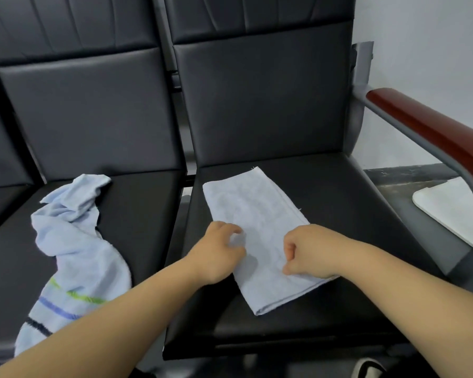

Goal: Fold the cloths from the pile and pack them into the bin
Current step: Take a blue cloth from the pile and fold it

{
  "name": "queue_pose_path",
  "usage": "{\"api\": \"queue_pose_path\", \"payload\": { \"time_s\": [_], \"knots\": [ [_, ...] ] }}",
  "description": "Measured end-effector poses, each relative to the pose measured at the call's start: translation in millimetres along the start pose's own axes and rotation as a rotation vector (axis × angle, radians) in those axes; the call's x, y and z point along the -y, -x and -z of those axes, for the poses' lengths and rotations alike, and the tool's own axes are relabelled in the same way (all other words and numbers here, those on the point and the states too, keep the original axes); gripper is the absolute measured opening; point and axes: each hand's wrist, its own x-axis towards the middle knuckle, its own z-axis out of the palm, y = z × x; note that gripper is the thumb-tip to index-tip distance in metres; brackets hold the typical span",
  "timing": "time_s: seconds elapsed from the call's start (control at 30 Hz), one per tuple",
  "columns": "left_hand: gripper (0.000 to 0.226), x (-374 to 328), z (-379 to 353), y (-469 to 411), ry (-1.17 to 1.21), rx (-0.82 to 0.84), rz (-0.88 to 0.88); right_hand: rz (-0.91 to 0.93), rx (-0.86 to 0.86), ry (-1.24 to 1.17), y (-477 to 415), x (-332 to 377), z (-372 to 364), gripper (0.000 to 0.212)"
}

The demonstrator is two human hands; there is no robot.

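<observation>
A light blue cloth [260,214], folded into a long strip, lies flat and slanted on the right black seat [325,186]. My left hand [216,255] rests at the strip's left edge, its curled fingers and thumb pinching the fabric. At the strip's right edge my right hand [309,252] is curled into a fist, thumb and fingers closed on the cloth. A second light blue cloth [77,246] with green, blue and dark stripes lies crumpled on the left seat [137,208]. No bin is clearly in view.
The seats belong to a row of black padded chairs with tall backs. A red-brown armrest [432,132] on a grey frame bounds the right side. Beyond it, a white rounded object [445,214] sits low on the floor.
</observation>
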Motion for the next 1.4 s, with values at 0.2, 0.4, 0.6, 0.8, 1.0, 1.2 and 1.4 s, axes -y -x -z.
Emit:
{"api": "queue_pose_path", "payload": {
  "time_s": [0.2,0.4,0.6,0.8,1.0,1.2,1.4],
  "knots": [
    [0.057,-11,-16,44,0.302,0.339,-0.149,0.025,0.104,-0.137,8,-11,8,0.033],
    [0.004,-25,-14,49,0.19,0.029,-0.15,0.035,0.179,-0.031,14,-6,4,0.054],
    [0.015,-25,34,39,0.012,0.089,-0.013,-0.034,-0.003,-0.166,8,-7,10,0.008],
    [0.017,-10,66,38,0.451,0.335,0.286,-0.061,0.032,-0.899,6,-16,31,0.011],
    [0.017,-2,64,16,0.57,-0.025,0.316,-0.077,-0.296,-0.996,-23,-2,33,0.01],
    [0.008,11,59,-17,0.539,-0.228,0.313,-0.104,-0.421,-0.997,-63,11,28,0.009],
    [0.042,32,50,-38,0.101,-0.301,0.374,-0.309,-0.333,-0.715,-93,-5,19,0.038]
  ]
}}
